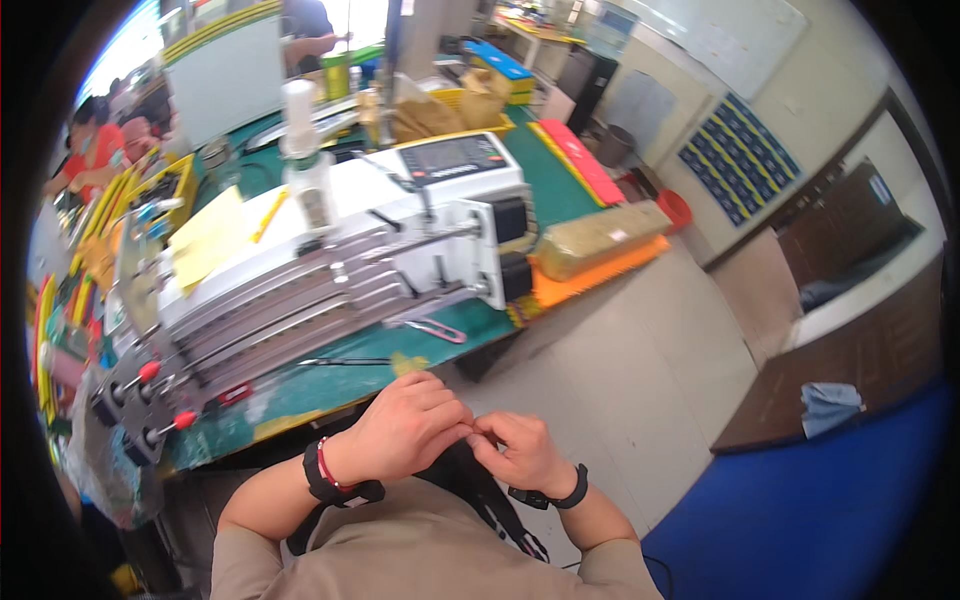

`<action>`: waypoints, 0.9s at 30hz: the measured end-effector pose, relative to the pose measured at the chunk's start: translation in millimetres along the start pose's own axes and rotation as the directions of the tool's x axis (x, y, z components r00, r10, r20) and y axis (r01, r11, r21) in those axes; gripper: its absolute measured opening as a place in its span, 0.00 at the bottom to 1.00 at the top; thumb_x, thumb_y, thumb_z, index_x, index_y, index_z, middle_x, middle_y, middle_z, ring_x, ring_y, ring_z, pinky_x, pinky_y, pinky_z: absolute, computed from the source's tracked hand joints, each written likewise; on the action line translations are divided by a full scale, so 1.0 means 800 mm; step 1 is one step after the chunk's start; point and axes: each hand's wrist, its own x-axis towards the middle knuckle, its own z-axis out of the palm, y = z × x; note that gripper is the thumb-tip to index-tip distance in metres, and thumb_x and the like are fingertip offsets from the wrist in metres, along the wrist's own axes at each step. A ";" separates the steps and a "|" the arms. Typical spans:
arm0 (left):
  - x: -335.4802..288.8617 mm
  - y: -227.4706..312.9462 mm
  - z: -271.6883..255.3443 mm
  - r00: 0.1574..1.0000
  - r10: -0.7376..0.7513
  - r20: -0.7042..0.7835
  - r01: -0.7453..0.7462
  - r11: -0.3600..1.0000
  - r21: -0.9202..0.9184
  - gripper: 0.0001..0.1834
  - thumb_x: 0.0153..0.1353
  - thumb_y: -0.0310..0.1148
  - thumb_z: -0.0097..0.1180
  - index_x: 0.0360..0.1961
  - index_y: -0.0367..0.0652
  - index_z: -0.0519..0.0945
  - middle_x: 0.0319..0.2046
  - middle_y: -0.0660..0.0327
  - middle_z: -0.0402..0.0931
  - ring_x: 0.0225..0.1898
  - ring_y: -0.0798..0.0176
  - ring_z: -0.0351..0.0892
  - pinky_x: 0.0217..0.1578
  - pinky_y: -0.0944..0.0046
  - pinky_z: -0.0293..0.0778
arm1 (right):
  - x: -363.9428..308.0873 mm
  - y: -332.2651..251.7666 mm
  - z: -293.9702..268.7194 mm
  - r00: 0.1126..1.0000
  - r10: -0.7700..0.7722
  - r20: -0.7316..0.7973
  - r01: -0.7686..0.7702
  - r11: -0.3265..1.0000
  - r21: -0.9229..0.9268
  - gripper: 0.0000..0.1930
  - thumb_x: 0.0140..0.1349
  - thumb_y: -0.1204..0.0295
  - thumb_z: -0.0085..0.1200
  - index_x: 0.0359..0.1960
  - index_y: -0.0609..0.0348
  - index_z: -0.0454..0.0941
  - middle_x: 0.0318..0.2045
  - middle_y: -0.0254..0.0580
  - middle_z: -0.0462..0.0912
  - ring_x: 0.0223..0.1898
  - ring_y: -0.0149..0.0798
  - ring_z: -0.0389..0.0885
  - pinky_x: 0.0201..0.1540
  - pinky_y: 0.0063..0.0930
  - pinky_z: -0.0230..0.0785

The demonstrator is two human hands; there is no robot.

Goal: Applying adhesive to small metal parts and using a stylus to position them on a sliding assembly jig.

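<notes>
L hand [412,425] & R hand [515,452] meet, fingers curled, tips pinched nearly closed; any pc between them is too small to ID. Slack pinch could drop it floorward [640,350], short of bench [285,395] just fwd.

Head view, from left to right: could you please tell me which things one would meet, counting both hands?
Plastic bag, yellow paper, left hand, right hand, red bucket, blue cloth.
</notes>
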 end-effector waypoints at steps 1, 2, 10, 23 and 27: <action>-0.008 0.002 -0.017 1.000 0.015 -0.024 -0.014 1.000 0.017 0.07 0.64 0.30 0.72 0.40 0.46 0.85 0.36 0.63 0.84 0.40 0.52 0.81 0.50 0.53 0.75 | 0.012 -0.007 0.010 1.000 -0.015 -0.007 0.015 1.000 0.023 0.04 0.66 0.77 0.67 0.39 0.63 0.83 0.26 0.45 0.82 0.24 0.45 0.83 0.30 0.36 0.75; -0.016 0.002 -0.030 0.998 0.032 -0.047 -0.030 0.999 0.032 0.07 0.64 0.30 0.72 0.40 0.46 0.84 0.35 0.62 0.83 0.39 0.52 0.81 0.48 0.54 0.76 | 0.024 -0.013 0.019 1.000 -0.027 -0.016 0.028 0.999 0.045 0.04 0.66 0.77 0.68 0.39 0.63 0.84 0.26 0.44 0.83 0.24 0.43 0.83 0.29 0.35 0.75; -0.061 -0.028 -0.049 0.975 -0.157 -0.156 0.131 0.977 -0.165 0.06 0.68 0.28 0.70 0.39 0.42 0.83 0.34 0.59 0.83 0.36 0.52 0.83 0.42 0.56 0.76 | 0.073 -0.040 0.058 1.000 0.017 -0.004 -0.017 0.990 0.141 0.04 0.69 0.78 0.68 0.40 0.63 0.85 0.26 0.39 0.84 0.24 0.29 0.82 0.27 0.26 0.72; -0.023 -0.050 -0.058 0.852 -0.435 -0.292 0.191 0.777 -0.600 0.08 0.74 0.30 0.66 0.43 0.35 0.85 0.36 0.56 0.83 0.32 0.63 0.79 0.35 0.62 0.75 | 0.117 -0.047 0.052 0.954 0.275 -0.119 -0.243 0.941 0.234 0.03 0.72 0.79 0.65 0.40 0.67 0.84 0.30 0.34 0.87 0.28 0.21 0.79 0.30 0.19 0.70; -0.025 -0.058 -0.052 0.846 -0.448 -0.290 0.175 0.745 -0.643 0.09 0.75 0.31 0.67 0.42 0.34 0.86 0.33 0.57 0.82 0.30 0.65 0.77 0.31 0.63 0.74 | 0.123 -0.041 0.055 0.956 0.267 -0.125 -0.241 0.952 0.189 0.03 0.73 0.78 0.64 0.41 0.66 0.84 0.30 0.35 0.87 0.28 0.21 0.80 0.30 0.18 0.71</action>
